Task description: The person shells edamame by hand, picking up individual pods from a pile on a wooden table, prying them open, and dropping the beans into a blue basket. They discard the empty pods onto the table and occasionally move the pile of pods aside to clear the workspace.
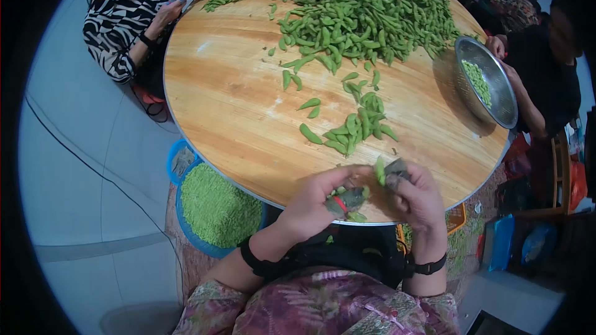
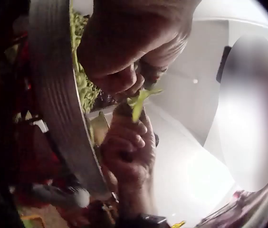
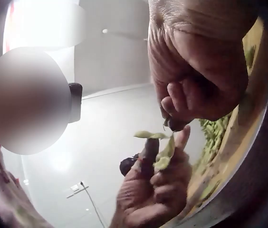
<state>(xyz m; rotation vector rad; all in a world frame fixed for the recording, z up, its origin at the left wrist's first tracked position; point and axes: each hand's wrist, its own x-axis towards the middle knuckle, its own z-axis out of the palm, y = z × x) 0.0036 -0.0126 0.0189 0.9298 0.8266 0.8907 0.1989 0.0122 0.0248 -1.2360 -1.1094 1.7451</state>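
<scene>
Both hands meet above the round table's near edge. My left hand (image 1: 307,208) has a dark wrap with a red band on its thumb and holds green edamame pods (image 3: 165,157) between thumb and fingers. Another pod (image 3: 148,135) lies across the tip of that thumb. My right hand (image 1: 422,198), its fingers curled and a dark cover at its thumb, pinches a green pod (image 1: 380,170) close to the left fingertips. In the left wrist view pale green pod pieces (image 2: 141,102) show between the two hands. A small group of pods (image 1: 354,130) lies just beyond them.
A large heap of edamame pods (image 1: 366,6) covers the far side of the wooden table (image 1: 217,93). A metal colander (image 1: 504,96) with shelled beans stands at the right edge, by a person in black. Below left is a blue basin of beans (image 1: 220,211). Another person sits far left.
</scene>
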